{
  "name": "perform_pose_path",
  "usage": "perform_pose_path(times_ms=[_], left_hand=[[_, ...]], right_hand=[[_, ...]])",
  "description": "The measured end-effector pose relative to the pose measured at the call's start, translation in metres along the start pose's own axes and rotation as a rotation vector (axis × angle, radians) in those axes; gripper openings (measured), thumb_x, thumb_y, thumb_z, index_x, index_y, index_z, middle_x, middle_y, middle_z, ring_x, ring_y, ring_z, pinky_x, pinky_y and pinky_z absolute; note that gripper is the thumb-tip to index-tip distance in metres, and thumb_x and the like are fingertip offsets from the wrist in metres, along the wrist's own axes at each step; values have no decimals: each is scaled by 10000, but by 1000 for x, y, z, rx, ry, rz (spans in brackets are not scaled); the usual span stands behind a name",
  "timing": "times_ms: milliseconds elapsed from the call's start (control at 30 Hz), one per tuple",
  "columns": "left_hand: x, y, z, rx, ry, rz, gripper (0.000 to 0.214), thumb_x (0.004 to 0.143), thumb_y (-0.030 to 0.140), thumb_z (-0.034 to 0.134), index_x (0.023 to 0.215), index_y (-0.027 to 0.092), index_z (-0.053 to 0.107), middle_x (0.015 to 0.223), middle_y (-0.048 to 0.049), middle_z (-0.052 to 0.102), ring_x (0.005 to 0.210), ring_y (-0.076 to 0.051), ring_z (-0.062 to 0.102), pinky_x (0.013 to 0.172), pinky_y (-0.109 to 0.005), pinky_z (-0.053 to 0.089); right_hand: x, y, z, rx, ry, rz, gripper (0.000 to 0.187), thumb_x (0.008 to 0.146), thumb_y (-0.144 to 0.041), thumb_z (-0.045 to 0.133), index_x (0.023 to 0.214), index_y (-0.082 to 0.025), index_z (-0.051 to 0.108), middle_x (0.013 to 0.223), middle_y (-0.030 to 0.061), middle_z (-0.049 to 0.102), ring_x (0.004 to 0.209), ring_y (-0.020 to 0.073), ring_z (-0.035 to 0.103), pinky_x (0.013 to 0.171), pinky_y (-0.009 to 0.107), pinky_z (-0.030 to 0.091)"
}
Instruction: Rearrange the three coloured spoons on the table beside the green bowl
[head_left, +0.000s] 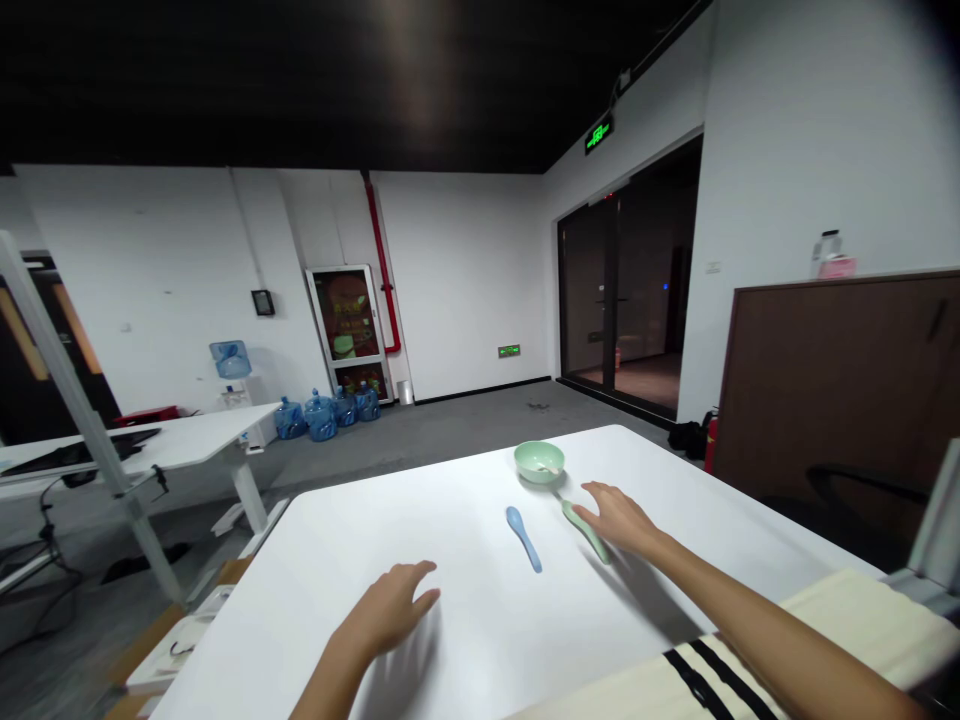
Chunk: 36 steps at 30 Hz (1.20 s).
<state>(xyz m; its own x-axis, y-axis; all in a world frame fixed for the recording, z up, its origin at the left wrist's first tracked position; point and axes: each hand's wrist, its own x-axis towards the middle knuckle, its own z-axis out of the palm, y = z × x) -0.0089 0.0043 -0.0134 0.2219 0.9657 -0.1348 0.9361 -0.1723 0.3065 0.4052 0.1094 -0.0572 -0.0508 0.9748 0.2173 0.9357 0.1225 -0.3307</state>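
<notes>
My right hand (621, 515) hovers over the table beside a green spoon (589, 532), its thumb and fingers apart with nothing between them. The hand covers part of the spoon's right side. Left of that lies a blue spoon (523, 540), bowl end pointing away from me. A light green bowl (539, 462) stands farther back, and something small and pale rests inside it, too small to name. My left hand (394, 608) is at the left of the spoons, fingers stretched and thumb apart, holding nothing.
Everything sits on a white table (465, 650) with rounded corners. Cream cloth with black stripes (697, 680) is at its near right edge. Open boxes (176, 645) stand low at the left. A brown cabinet (840, 380) is at the right, and blue water bottles (321, 415) stand by the wall.
</notes>
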Motion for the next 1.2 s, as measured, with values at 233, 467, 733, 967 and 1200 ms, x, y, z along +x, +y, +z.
perform_pose_path(times_ms=[233,467,733,967,1200], left_hand=[[-1,2,-2,-3,1,0,559,882,569,391,1351,285,500,1336,-75,579,1217,-273,529,1008,-397,400],[-3,5,-1,4,4,-2,559,880,565,390,1348,281,502,1328,-79,584,1207,-270,535,1004,-396,409],[-2,6,-2,9,3,1,553,884,542,388,1358,278,495,1325,-75,589,1204,-279,538,998,-396,411],[-3,3,-2,-28,-3,-28,571,875,587,400,1359,299,493,1333,-69,581,1203,-291,530,1004,-424,408],[-1,3,-2,-42,-11,-26,563,876,582,409,1360,307,492,1320,-68,591,1186,-299,537,999,-439,410]], right_hand=[[-3,-3,0,-14,-7,-1,648,881,-606,390,1332,-163,535,1351,135,553,1215,301,498,971,363,391],[6,3,2,-34,23,-17,561,889,-558,423,1252,-168,598,1202,146,637,1129,277,564,899,318,409],[79,-14,-17,-67,47,-9,412,871,-471,489,1045,-160,696,1091,144,679,1030,253,613,816,279,410],[148,-27,4,-91,-86,108,272,781,-394,582,801,-160,720,907,129,706,883,246,664,689,268,418],[178,-23,42,-138,-154,167,442,694,-368,662,1068,-132,669,1084,166,678,952,286,659,678,300,468]])
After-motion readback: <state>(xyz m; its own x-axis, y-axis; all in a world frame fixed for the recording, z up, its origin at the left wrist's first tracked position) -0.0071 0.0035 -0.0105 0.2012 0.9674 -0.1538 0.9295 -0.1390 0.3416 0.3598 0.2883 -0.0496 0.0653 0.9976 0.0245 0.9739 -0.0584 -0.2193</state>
